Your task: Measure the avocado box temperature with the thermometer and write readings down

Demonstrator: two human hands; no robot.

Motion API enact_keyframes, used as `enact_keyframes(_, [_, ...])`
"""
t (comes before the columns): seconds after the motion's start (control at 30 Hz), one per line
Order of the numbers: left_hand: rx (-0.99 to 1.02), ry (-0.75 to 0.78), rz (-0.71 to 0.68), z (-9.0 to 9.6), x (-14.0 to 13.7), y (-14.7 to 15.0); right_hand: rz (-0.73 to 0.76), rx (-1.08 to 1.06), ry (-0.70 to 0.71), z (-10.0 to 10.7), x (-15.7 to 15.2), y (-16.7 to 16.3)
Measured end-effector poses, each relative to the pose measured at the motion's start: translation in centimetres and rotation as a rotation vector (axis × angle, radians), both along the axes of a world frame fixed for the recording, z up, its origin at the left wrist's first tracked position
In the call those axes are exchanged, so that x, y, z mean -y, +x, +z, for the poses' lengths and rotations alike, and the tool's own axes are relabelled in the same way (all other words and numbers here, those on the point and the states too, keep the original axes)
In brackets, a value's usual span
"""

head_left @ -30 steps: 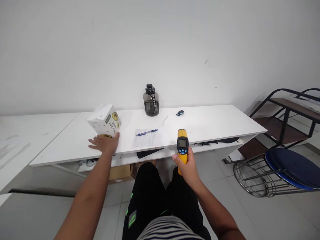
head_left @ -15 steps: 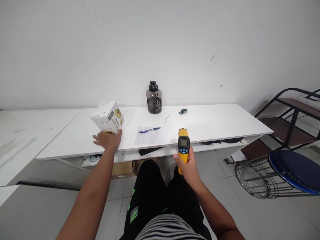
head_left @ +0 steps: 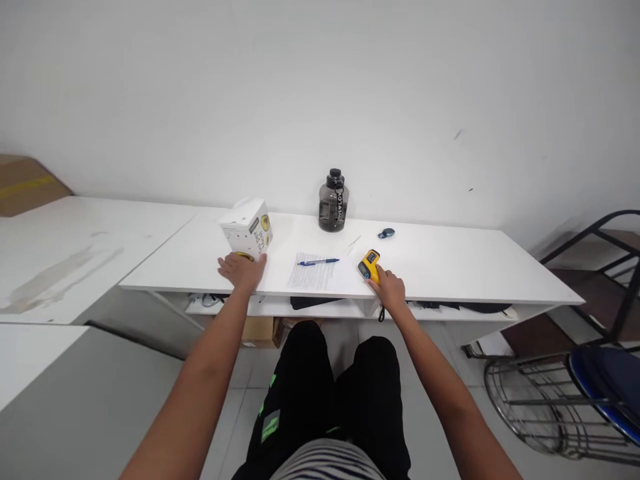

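Note:
A white carton with avocado pictures (head_left: 245,227) stands on the left part of the white table (head_left: 450,267). Against its near side rests my left hand (head_left: 241,271), fingers spread and thumb by the right corner. My right hand (head_left: 390,288) is wrapped round the grip of a yellow and black infrared thermometer (head_left: 370,265), which is tipped over low at the table's front edge, its nose pointing away from me. Whether it touches the tabletop I cannot tell. Between my hands, a blue pen (head_left: 319,262) lies across a printed sheet of paper (head_left: 315,279).
A dark water jug (head_left: 333,203) stands by the wall. Right of it lies a small dark teal object (head_left: 386,233). A shelf under the table holds several items above a cardboard box (head_left: 260,331). Blue-seated stools (head_left: 610,387) and a dark metal rack (head_left: 590,287) are at right.
My right hand has carried the thermometer forward and down from in front of the table to its front edge, tipping it over. My left hand stays at the carton. The view has shifted left.

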State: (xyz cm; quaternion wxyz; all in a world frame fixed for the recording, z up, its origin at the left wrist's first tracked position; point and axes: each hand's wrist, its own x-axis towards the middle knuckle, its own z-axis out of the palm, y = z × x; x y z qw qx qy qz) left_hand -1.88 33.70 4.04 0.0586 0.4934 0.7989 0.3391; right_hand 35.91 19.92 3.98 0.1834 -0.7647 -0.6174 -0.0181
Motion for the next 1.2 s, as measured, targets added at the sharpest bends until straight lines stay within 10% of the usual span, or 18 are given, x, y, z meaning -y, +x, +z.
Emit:
enact_keyframes(0.33, [0.010, 0.001, 0.003, -0.3, -0.3, -0.2, -0.181, 0.192, 0.107, 0.3, -5.5, 0.9])
enact_keyframes(0.7, [-0.022, -0.027, 0.009, -0.7, -0.8, -0.1, 0.433, 0.089, -0.212, 1.7, -9.8, -8.7])
enact_keyframes(0.97, [-0.017, -0.033, 0.006, -0.6, -0.7, -0.1, 0.362, -0.935, 0.158, 0.3, -6.7, -8.4])
enact_keyframes(1.2, [-0.016, -0.032, 0.002, -0.7, -0.8, -0.1, 0.368, -0.940, 0.019, 0.0, -5.9, -9.3])
